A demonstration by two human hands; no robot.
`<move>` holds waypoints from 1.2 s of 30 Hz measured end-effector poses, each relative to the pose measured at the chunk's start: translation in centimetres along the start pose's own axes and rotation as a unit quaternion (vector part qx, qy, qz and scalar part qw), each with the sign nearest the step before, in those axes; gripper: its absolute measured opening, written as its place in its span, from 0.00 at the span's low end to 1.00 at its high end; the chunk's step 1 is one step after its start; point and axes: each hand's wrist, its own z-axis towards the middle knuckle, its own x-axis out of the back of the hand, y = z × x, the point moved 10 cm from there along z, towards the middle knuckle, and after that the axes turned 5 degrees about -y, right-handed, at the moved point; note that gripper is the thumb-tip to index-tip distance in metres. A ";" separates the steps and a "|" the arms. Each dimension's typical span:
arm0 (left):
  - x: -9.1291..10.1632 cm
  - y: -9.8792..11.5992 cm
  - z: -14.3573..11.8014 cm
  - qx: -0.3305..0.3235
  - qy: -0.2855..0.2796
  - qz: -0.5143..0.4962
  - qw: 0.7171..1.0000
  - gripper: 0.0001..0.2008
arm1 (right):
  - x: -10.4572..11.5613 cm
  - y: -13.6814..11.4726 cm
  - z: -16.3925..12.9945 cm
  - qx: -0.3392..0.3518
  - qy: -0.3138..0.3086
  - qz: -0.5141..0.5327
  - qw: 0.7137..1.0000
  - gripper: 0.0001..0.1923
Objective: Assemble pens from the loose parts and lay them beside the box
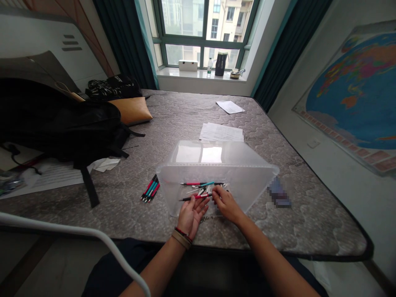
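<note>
A red and black pen lies level between my two hands, in front of the clear plastic bin. With its palm turned up, my left hand grips the pen between thumb and fingers near the dark tip. The fingers of my right hand are closed around the pen's other end. Behind them, inside the bin tipped on its side, are a teal pen, a red pen and several white and dark pen parts, partly hidden by my hands. Left of the bin, several red and teal pens lie side by side.
Loose papers lie behind the bin on the grey mattress. A black backpack and a tan pouch are at the left. A blurred bluish item sits right of the bin. A white curved tube crosses the lower left.
</note>
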 end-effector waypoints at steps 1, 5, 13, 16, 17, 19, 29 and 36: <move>0.0 -0.1 0.0 0.001 0.001 0.001 1.000 0.13 | 0.0 -0.1 0.0 0.002 -0.001 -0.009 1.000 0.12; -0.1 -0.1 -0.2 0.001 0.004 0.004 1.000 0.13 | 0.2 -0.2 0.0 0.007 0.014 -0.057 0.998 0.13; -0.4 0.2 -0.4 -0.008 0.007 0.018 1.000 0.12 | -0.3 1.5 0.3 -0.038 0.030 -0.038 0.998 0.19; -0.5 0.4 -0.4 -0.010 0.011 0.028 1.000 0.13 | -0.4 1.8 0.3 -0.048 0.018 -0.007 0.999 0.21; -0.6 0.4 -0.4 -0.010 0.012 0.030 0.999 0.13 | -0.4 1.8 0.2 -0.047 0.012 0.001 0.999 0.22; -0.6 0.4 -0.4 -0.012 0.010 0.031 0.999 0.13 | -0.3 1.6 0.2 -0.041 -0.001 0.009 0.999 0.23; -0.5 0.4 -0.3 -0.013 0.002 0.021 1.000 0.14 | -1.1 2.2 0.2 -0.059 -0.015 0.092 0.994 0.25; -0.5 0.1 -0.2 -0.001 -0.002 0.006 1.000 0.08 | -4.3 3.3 0.2 -0.112 -0.073 0.334 0.933 0.25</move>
